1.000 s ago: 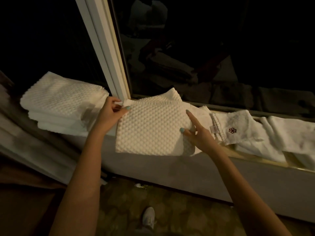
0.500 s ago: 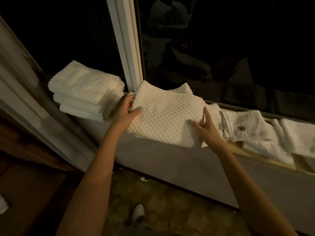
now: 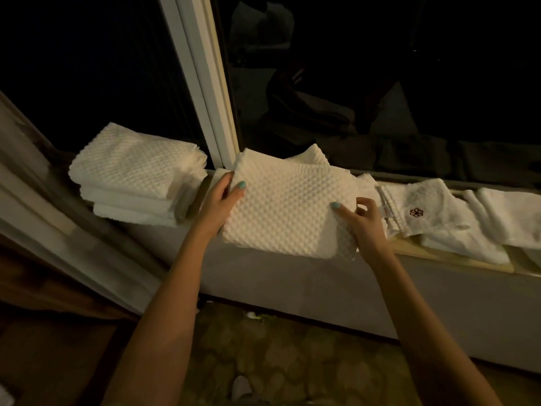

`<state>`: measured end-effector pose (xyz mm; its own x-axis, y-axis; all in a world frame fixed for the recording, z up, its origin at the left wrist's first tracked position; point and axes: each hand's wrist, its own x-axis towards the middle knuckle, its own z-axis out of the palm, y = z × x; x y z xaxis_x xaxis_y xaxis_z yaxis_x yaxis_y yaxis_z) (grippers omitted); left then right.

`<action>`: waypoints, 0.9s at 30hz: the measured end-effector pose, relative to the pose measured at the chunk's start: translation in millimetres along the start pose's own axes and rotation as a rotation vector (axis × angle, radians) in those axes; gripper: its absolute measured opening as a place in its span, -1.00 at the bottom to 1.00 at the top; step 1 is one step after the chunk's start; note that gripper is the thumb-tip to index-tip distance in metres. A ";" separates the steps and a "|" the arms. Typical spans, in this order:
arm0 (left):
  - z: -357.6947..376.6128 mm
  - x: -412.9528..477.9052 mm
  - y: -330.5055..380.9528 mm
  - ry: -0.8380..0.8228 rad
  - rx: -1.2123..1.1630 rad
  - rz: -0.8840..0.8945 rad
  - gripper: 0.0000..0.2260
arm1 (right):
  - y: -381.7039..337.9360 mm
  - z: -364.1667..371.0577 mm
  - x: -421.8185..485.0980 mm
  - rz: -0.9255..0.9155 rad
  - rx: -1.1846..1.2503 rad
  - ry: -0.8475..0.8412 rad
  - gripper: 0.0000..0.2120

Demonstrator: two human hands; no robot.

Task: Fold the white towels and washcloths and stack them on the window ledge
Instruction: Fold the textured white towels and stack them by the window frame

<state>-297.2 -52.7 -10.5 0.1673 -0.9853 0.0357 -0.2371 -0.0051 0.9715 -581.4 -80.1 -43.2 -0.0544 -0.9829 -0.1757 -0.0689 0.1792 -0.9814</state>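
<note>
Well, risks first, L to R. The stack at the far left of the ledge sits close to the front edge w/ its layers not squared. A bump from an incoming towel could tip it or slide it off.

The left hand pinches the left edge of the folded towel, thumb on top and fingers tucked behind (tips hidden). That towel lies on the ledge just right of the window post, w/ its near part overhanging the front. If either grip slackens before it's carried over, it prob. slumps to the floor or the fold springs open.

The right hand holds the right edge, thumb flat on top and fingers curled round the side. It is just beside the logo cloth, so a careless lift could drag that cloth along.

Counts:
- 1 stack, approx 3–4 folded layers (the edges blur together, so can't be exact).
- 1 folded towel in hand. A second corner pokes up behind it; same piece or another, can't tell.
- 2 hands.
- 1 logo cloth.
- At least 2 loose cloths at the right, cut off by the frame.
- 1 shoe on the floor.
</note>
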 end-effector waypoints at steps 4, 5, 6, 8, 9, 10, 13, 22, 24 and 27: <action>1.8 3.2 6.2 -0.011 -0.081 -0.012 -0.81 | 2.1 4.6 -8.7 -0.088 0.101 0.009 -0.61; 3.0 4.5 8.7 -0.021 -0.090 -0.015 -0.81 | 3.0 4.8 -9.6 -0.074 0.112 0.006 -0.59; 4.4 5.8 10.0 -0.022 -0.091 -0.017 -0.79 | 4.7 4.5 -9.2 -0.056 0.097 0.004 -0.56; 7.3 6.6 9.0 -0.013 -0.075 -0.013 -0.76 | 8.1 3.4 -7.8 -0.037 0.049 0.000 -0.50; 8.6 6.1 8.1 -0.001 -0.062 -0.002 -0.76 | 8.3 3.2 -7.3 -0.038 0.036 0.005 -0.51; 9.8 5.6 6.5 0.016 -0.042 0.011 -0.76 | 8.1 3.4 -7.3 -0.052 0.026 0.017 -0.55; 10.1 5.8 1.5 0.093 0.024 0.046 -0.84 | 4.4 7.9 -8.6 -0.124 0.006 0.081 -0.76; 15.8 9.6 4.7 0.202 0.070 -0.008 -0.48 | 9.7 13.6 -7.8 -0.158 -0.022 0.178 -0.73; 12.5 5.0 8.5 0.143 0.084 0.006 -0.43 | 8.5 11.6 -9.7 -0.162 0.002 0.134 -0.74; 5.9 -10.5 5.0 -0.020 0.050 0.049 -0.40 | 6.6 1.6 -13.6 -0.257 -0.016 0.044 -0.29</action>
<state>-305.8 -43.4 -7.4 0.1356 -0.9877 0.0776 -0.2923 0.0349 0.9557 -579.5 -65.6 -47.4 -0.0767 -0.9936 0.0833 -0.1020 -0.0753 -0.9919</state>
